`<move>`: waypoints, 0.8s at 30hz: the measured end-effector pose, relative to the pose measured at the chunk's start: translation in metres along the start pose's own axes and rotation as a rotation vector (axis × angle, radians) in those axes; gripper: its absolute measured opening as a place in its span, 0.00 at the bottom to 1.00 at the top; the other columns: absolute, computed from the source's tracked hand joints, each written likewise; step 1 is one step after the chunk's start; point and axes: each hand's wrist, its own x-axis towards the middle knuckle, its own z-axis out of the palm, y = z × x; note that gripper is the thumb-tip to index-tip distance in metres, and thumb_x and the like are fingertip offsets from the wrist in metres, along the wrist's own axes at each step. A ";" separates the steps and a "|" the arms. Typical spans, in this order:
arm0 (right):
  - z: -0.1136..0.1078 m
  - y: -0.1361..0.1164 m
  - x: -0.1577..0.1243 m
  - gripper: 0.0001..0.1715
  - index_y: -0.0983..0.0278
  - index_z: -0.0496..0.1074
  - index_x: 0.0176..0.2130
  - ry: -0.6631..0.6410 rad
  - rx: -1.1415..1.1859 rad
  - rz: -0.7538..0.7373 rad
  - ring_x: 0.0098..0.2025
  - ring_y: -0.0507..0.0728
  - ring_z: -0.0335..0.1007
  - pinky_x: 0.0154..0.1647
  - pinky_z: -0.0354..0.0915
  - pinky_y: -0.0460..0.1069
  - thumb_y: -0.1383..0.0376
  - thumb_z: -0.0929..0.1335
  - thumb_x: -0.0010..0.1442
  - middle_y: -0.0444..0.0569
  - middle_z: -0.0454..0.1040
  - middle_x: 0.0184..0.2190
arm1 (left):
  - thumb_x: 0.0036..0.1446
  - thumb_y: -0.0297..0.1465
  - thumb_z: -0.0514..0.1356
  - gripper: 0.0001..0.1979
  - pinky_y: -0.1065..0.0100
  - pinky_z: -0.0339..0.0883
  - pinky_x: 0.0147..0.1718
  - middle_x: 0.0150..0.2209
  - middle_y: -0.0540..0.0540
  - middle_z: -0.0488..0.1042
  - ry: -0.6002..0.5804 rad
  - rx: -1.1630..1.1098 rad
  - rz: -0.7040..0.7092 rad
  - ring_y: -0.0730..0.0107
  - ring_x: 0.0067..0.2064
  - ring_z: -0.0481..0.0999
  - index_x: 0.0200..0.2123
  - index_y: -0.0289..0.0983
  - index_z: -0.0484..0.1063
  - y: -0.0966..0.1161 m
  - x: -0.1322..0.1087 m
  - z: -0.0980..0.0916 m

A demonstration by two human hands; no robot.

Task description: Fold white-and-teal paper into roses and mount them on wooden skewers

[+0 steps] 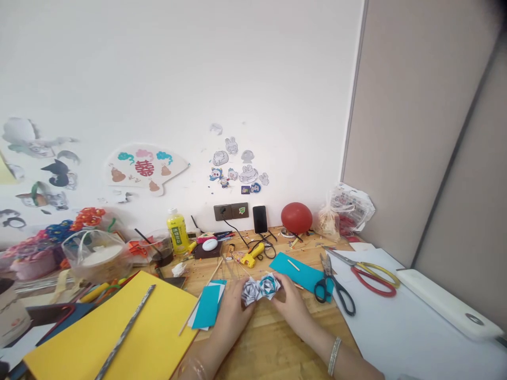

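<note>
A folded paper ornament (252,292), grey and white on the left with a teal-and-white star-like part on the right, is held just above the wooden table. I cannot tell whether it is one piece or two touching. My left hand (233,310) closes on its left end, and my right hand (292,302) grips the right end. Left of my left hand lie teal paper strips (208,306) over white ones. Beyond my right hand is a larger teal sheet (303,272) with a small pale stick on it. Black-handled scissors (329,287) rest across that sheet's right end.
Yellow paper (154,327) with a grey patterned strip covers the left. Red-and-yellow-handled scissors (372,272) and a white paper trimmer (447,301) lie right. A yellow glue gun (252,256), bottle (178,232), phone (260,219) and red balloon (297,217) stand along the back.
</note>
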 end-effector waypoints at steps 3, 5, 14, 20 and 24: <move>0.002 0.001 -0.001 0.20 0.61 0.68 0.41 -0.006 0.008 0.005 0.42 0.58 0.73 0.45 0.69 0.55 0.74 0.66 0.46 0.49 0.74 0.39 | 0.47 0.23 0.60 0.21 0.51 0.67 0.47 0.44 0.34 0.73 0.004 0.061 0.023 0.50 0.48 0.73 0.47 0.30 0.68 -0.001 -0.004 0.002; 0.004 0.002 -0.002 0.21 0.61 0.69 0.40 -0.013 -0.002 0.015 0.42 0.58 0.72 0.45 0.68 0.55 0.75 0.66 0.45 0.49 0.74 0.39 | 0.46 0.23 0.61 0.23 0.51 0.66 0.47 0.45 0.32 0.72 0.004 0.096 0.044 0.49 0.48 0.72 0.49 0.29 0.67 0.000 -0.006 0.004; -0.005 -0.008 -0.004 0.24 0.62 0.73 0.38 -0.081 -0.100 0.075 0.47 0.64 0.67 0.50 0.62 0.58 0.75 0.70 0.36 0.51 0.72 0.40 | 0.41 0.29 0.65 0.22 0.45 0.67 0.44 0.43 0.34 0.73 0.035 0.223 0.109 0.44 0.46 0.72 0.43 0.33 0.72 0.004 -0.006 0.001; -0.008 -0.015 -0.002 0.24 0.62 0.70 0.40 -0.042 -0.044 0.111 0.45 0.62 0.70 0.48 0.64 0.57 0.73 0.70 0.40 0.50 0.74 0.41 | 0.37 0.32 0.68 0.25 0.34 0.56 0.51 0.49 0.34 0.73 0.066 0.224 0.158 0.36 0.54 0.67 0.43 0.37 0.73 0.001 -0.006 0.000; -0.006 -0.026 -0.009 0.27 0.61 0.67 0.44 -0.031 0.035 0.074 0.50 0.62 0.67 0.53 0.61 0.57 0.70 0.71 0.42 0.50 0.73 0.46 | 0.44 0.28 0.63 0.24 0.39 0.56 0.55 0.54 0.37 0.71 0.075 0.141 0.184 0.43 0.58 0.65 0.48 0.40 0.71 0.013 -0.007 0.001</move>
